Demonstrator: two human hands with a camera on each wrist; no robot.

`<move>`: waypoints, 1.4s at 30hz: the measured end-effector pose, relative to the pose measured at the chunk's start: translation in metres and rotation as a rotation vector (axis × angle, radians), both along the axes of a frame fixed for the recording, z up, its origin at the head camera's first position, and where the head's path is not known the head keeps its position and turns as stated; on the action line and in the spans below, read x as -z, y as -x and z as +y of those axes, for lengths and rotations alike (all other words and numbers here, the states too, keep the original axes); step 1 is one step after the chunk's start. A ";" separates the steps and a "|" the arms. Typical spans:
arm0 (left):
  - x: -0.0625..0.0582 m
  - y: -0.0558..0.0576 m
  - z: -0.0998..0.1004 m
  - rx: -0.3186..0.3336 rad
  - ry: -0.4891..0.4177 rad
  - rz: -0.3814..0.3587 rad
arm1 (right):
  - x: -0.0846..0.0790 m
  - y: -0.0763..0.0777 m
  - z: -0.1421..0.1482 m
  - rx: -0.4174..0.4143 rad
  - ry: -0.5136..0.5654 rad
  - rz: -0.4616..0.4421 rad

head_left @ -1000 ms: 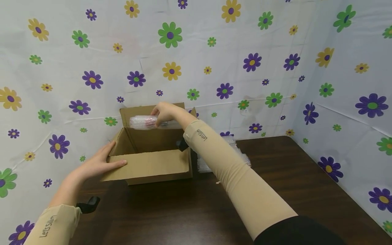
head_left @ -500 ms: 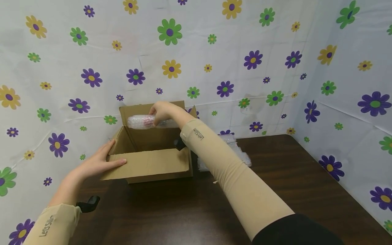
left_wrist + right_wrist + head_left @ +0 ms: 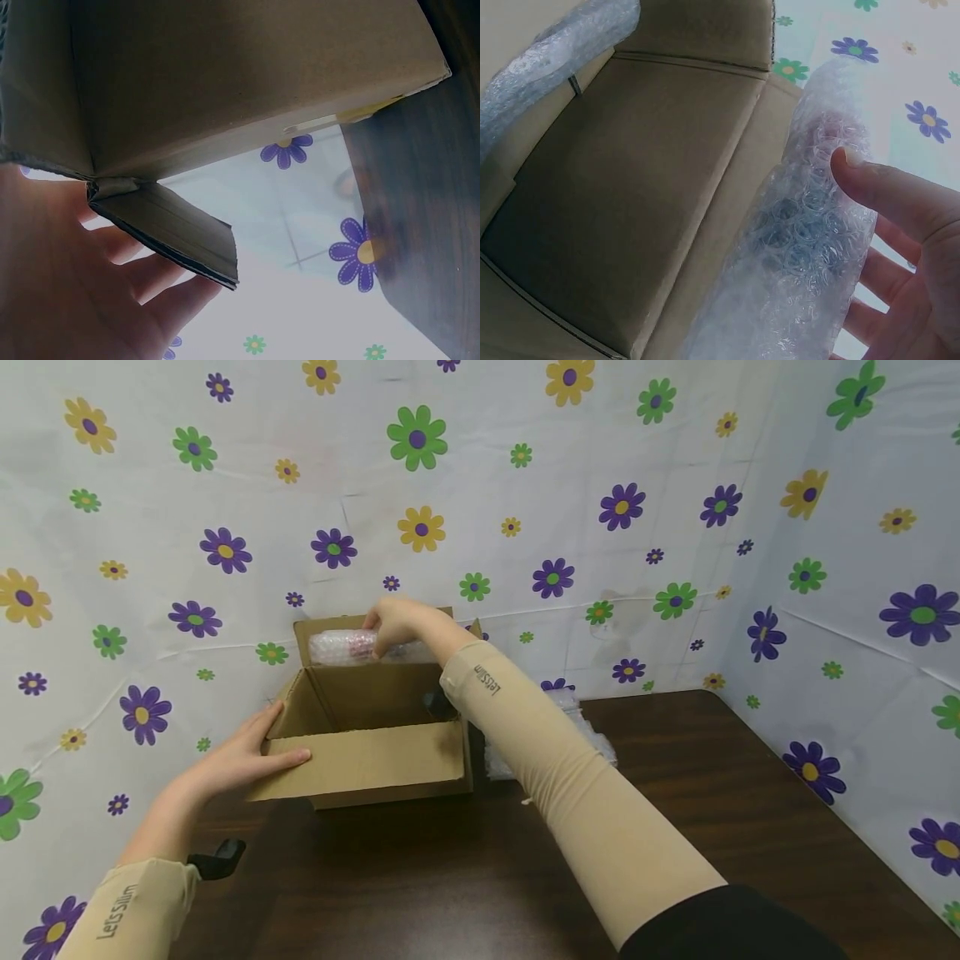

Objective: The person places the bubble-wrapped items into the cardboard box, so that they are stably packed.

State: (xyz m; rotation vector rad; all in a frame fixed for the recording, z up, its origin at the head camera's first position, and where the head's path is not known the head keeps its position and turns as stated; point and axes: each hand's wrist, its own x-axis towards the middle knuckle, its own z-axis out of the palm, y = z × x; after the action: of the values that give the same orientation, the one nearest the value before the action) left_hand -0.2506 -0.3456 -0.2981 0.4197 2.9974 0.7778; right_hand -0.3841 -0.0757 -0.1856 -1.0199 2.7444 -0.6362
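Observation:
A brown cardboard box (image 3: 367, 762) stands with its flaps folded out. My left hand (image 3: 236, 762) grips its near left corner, thumb over the front flap and fingers behind the side flap (image 3: 176, 225). Above the back of the opening, my right hand (image 3: 405, 622) holds a long bundle in bubble wrap (image 3: 339, 647). The right wrist view shows the thumb on one face of the bundle (image 3: 802, 225) and the fingers behind it. Reddish and dark patches show through the wrap; what is inside cannot be made out.
More bubble wrap (image 3: 592, 739) lies on the dark wooden table (image 3: 652, 810) just right of the box. Strips of clear bubble wrap (image 3: 562, 56) also appear at the upper left of the right wrist view. A flower-patterned sheet (image 3: 480, 485) hangs close behind the box.
My right hand has lifted the bubble-wrapped bundle slightly and shifted it a little left. The left hand keeps its hold on the box.

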 end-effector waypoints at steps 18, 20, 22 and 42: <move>0.001 0.000 0.004 -0.004 0.004 -0.010 | 0.033 0.008 0.006 0.012 -0.029 0.011; 0.000 0.000 0.004 -0.004 0.004 -0.009 | 0.035 0.010 0.007 0.011 -0.025 0.014; -0.001 -0.001 0.005 -0.002 0.005 -0.009 | 0.037 0.012 0.008 0.016 -0.019 0.011; -0.001 -0.001 0.002 0.001 -0.009 -0.007 | 0.046 0.018 0.008 -0.003 -0.049 0.013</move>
State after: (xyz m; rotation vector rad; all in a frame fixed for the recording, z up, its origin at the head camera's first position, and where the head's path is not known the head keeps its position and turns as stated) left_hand -0.2500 -0.3439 -0.2971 0.4181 2.9877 0.7913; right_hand -0.4023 -0.0681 -0.2315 -1.0210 2.7543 -0.5611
